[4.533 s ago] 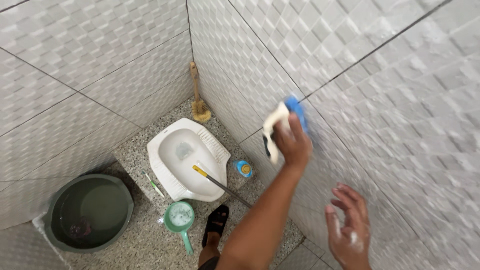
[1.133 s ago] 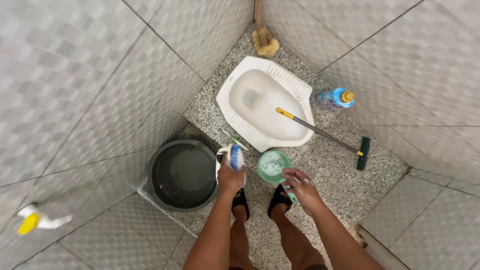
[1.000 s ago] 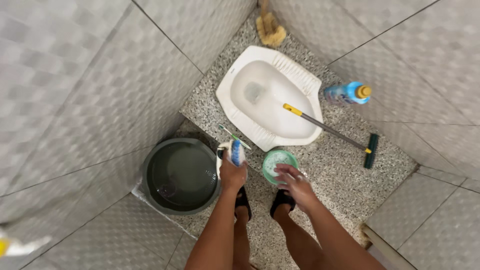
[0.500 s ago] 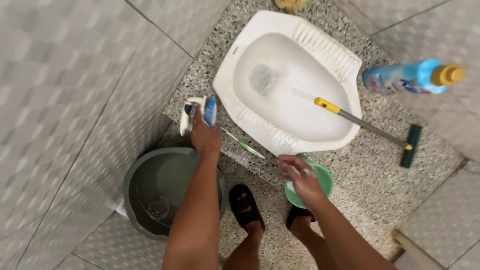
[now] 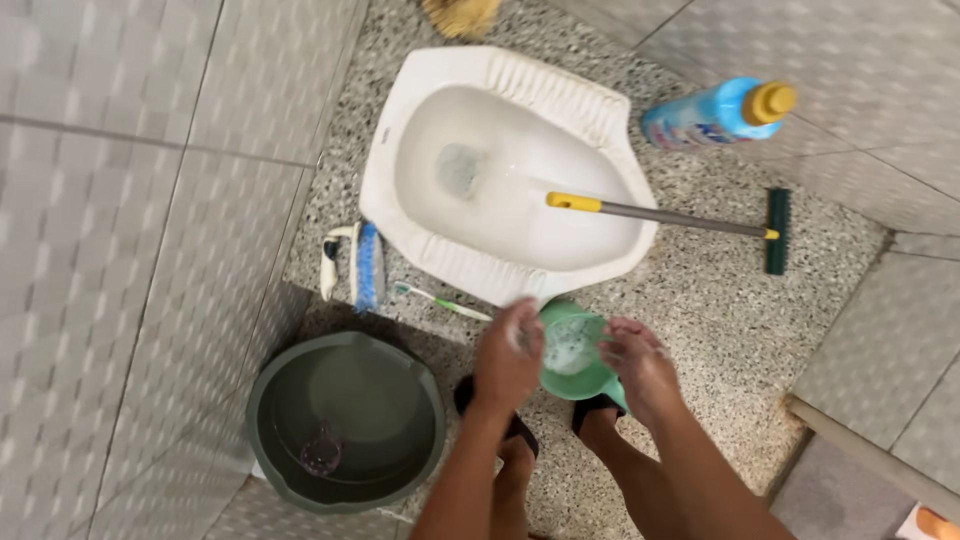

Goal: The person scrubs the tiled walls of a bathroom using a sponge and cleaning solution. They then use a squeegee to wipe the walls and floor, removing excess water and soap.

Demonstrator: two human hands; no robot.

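Single view, head-worn, looking almost straight down from standing height into a tiled corner. Forearms enter from the bottom edge, so the lens sits above and behind the fingers. Left hand [image 5: 507, 362] and right hand [image 5: 640, 362] fall low of centre, closest to the lens; sandalled feet show directly beneath them. Beyond the fingers, towards the top edge: white squat pan [image 5: 505, 170] on the speckled floor [image 5: 700, 300]. Left of the fingers: grey bucket [image 5: 345, 420] and, past it, the wall tiles [image 5: 130, 250], steeply foreshortened. Right of the fingers, the other wall rises. Medium range; slight motion blur. No second view to overlap.
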